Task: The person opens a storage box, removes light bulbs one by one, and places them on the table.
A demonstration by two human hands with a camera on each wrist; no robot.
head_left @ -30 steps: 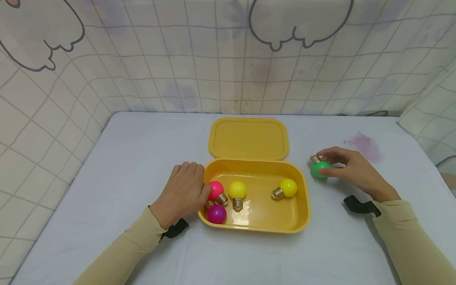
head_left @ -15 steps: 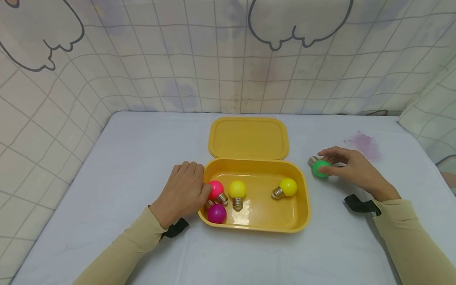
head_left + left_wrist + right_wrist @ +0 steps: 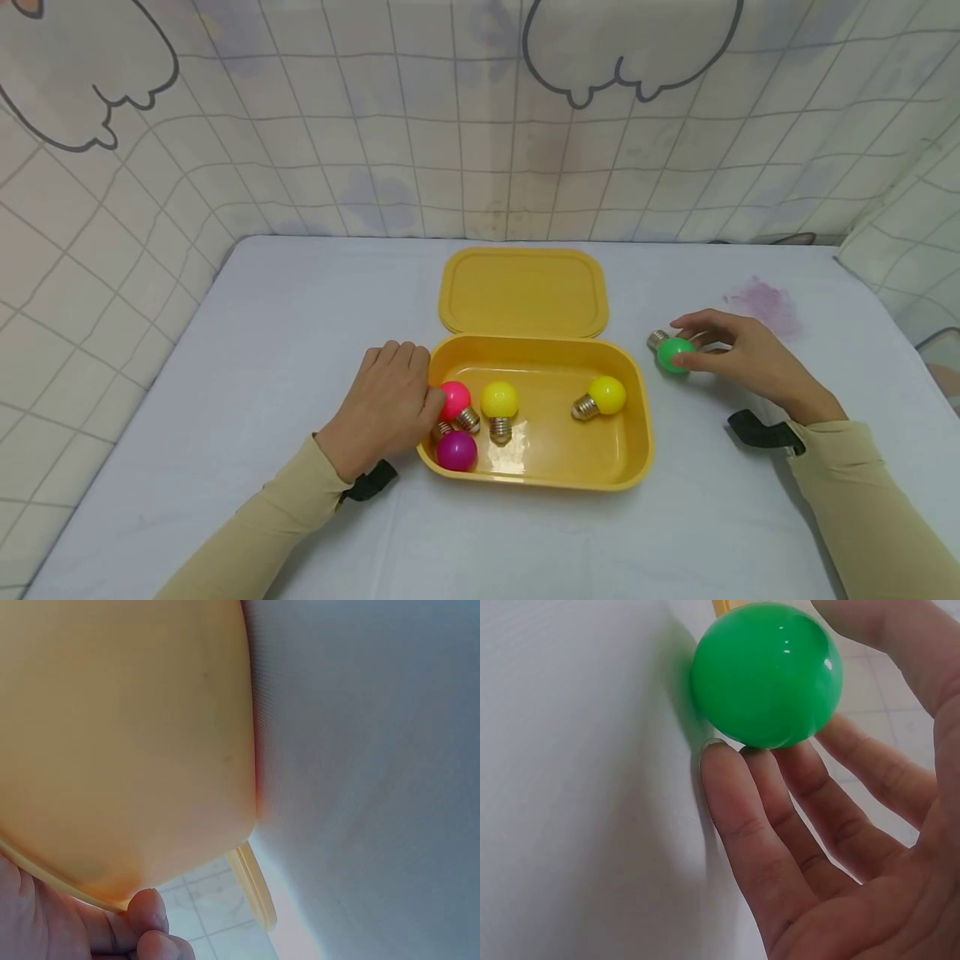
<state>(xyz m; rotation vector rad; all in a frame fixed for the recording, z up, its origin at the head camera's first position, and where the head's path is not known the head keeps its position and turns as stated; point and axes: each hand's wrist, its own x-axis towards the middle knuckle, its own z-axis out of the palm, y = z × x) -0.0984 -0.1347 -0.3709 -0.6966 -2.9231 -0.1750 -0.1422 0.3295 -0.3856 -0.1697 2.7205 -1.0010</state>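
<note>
My left hand (image 3: 386, 404) grips the left rim of a yellow plastic box (image 3: 555, 479); in the left wrist view its fingertips (image 3: 146, 909) curl at the rim. Inside the box lie a pink bulb (image 3: 453, 398), a purple bulb (image 3: 457, 451) and two yellow bulbs, one left of middle (image 3: 499, 398) and one at the right (image 3: 607, 394). Right of the box, a green bulb (image 3: 675, 356) lies on the table, its metal base pointing far left. My right hand (image 3: 738, 358) is around it with loosely spread fingers; fingertips touch or nearly touch the bulb.
A yellow lid (image 3: 523, 292) lies flat directly behind the box. The table has a white cloth (image 3: 300, 333) with a pink stain (image 3: 767, 307) at the right. A grid-patterned curtain (image 3: 480, 158) stands along the back and sides.
The green bulb has turned slightly, its metal base tipping lower and to the left. My right hand has shifted slightly right. The left hand and box have not moved.
</note>
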